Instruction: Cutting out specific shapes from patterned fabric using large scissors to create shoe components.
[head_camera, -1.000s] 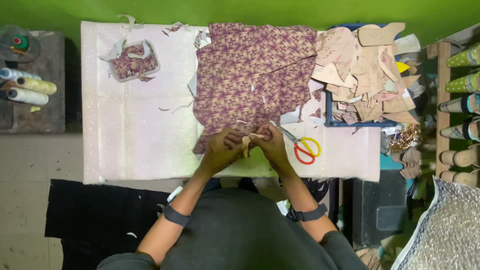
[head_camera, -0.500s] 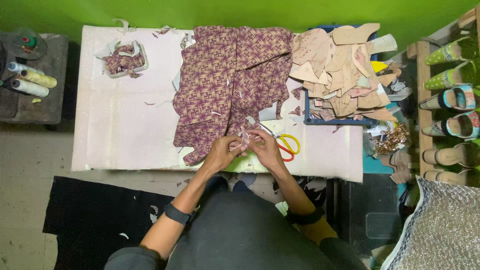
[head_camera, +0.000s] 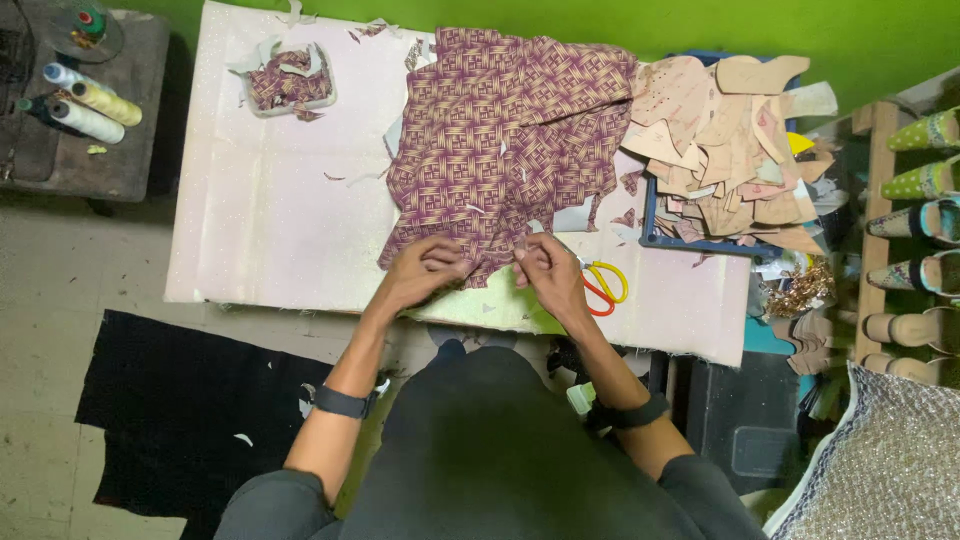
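Observation:
A purple and tan woven-print fabric (head_camera: 505, 130) lies spread over the middle of a pale pink table (head_camera: 260, 230). My left hand (head_camera: 425, 270) grips the fabric's near edge with curled fingers. Close beside it, my right hand (head_camera: 548, 270) pinches the same edge. Scissors with one yellow and one red handle (head_camera: 603, 286) lie on the table just right of my right hand, untouched.
A heap of tan cardboard pattern pieces (head_camera: 725, 140) fills a blue tray at right. A small tray of fabric scraps (head_camera: 288, 82) sits at far left. Thread cones (head_camera: 85, 105) rest on a dark side table. Shoe lasts (head_camera: 915, 250) line a rack at right. Black cloth (head_camera: 190, 400) covers the floor.
Both hands stayed together at the fabric's near edge. The small tan piece seen between the fingers earlier no longer shows. The view shifted and tilted with my head.

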